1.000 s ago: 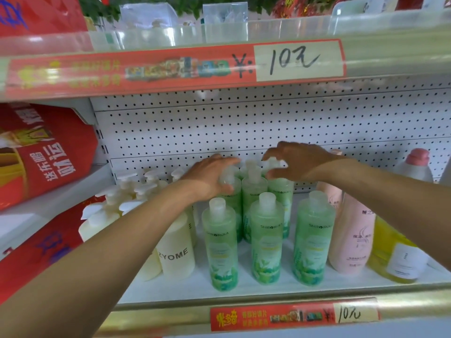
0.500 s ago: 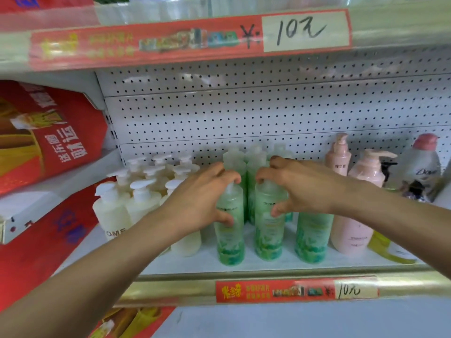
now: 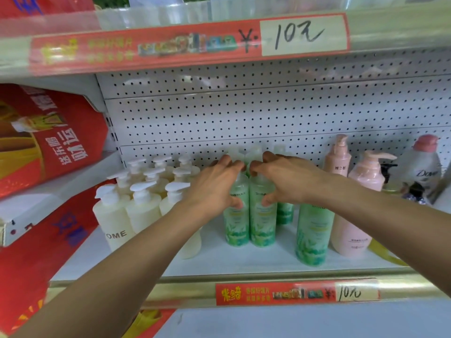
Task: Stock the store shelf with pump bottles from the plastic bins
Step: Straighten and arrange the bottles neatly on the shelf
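Head view: the left green bottle (image 3: 236, 224) and the right green bottle (image 3: 263, 224) stand upright and touching on the shelf (image 3: 219, 262), about midway between its front edge and the pegboard back (image 3: 244, 113); the left hand (image 3: 214, 187) is curled round the shoulder of the first, thumb on its front, and the right hand (image 3: 286, 181) clasps the second the same way, their fingertips almost meeting over the caps. A third green bottle (image 3: 313, 236) stands just right of them, nearer the front edge; cream pump bottles (image 3: 144, 208) crowd the shelf's left end, pink bottles (image 3: 351, 230) the right.

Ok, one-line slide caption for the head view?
Left hand grips the left green bottle, right hand the right green bottle, side by side on the shelf.
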A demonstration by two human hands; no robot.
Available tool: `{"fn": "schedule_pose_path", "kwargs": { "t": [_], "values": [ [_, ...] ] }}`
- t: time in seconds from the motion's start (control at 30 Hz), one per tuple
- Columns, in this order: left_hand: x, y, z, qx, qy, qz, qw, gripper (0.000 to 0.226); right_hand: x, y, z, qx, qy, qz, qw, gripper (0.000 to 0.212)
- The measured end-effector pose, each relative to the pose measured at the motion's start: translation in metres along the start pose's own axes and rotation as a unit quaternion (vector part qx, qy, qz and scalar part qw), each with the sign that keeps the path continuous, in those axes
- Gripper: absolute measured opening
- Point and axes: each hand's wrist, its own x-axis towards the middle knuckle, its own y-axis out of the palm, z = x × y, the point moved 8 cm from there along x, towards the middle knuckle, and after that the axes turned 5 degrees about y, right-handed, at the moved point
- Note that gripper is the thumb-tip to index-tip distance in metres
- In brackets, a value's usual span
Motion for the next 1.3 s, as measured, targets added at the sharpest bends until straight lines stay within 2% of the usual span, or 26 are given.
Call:
{"fn": "schedule_pose_path", "kwargs": {
  "t": [0.2, 0.3, 0.4, 0.47, 0.6, 0.7, 0.93, 1.3],
  "values": [
    [0.001, 0.001, 0.0, 0.002, -0.003, -0.006, 1.0, 0.081, 0.002, 0.003, -0.001, -0.007, 0.003, -0.009, 1.0, 0.074],
    [-0.001, 0.004, -0.002, 0.006, -0.005, -0.014, 1.0, 0.089, -0.007, -0.003, -0.002, -0.025, 0.002, -0.034, 0.999, 0.082],
    [-0.009, 0.01, -0.001, -0.037, -0.008, -0.032, 0.999, 0.103, -0.029, -0.02, -0.02, 0.06, 0.018, -0.067, 0.996, 0.086],
    [-0.019, 0.017, -0.002, -0.094, -0.015, -0.048, 0.994, 0.109, -0.051, -0.021, -0.039, 0.116, 0.033, -0.05, 0.991, 0.087],
    [-0.033, 0.031, -0.009, -0.128, -0.006, -0.087, 0.988, 0.112, -0.09, 0.005, -0.059, 0.058, 0.052, 0.015, 0.997, 0.095],
    [-0.034, 0.035, -0.012, -0.122, -0.011, -0.122, 0.985, 0.114, -0.094, 0.014, -0.061, 0.021, 0.058, -0.021, 0.998, 0.092],
    [-0.032, 0.041, -0.008, -0.107, -0.027, -0.161, 0.981, 0.114, -0.065, 0.025, -0.059, 0.036, 0.056, -0.073, 0.995, 0.084],
    [-0.033, 0.039, -0.009, -0.122, -0.013, -0.18, 0.976, 0.12, -0.037, 0.033, -0.057, 0.059, 0.049, -0.09, 0.993, 0.082]
  ]
}}
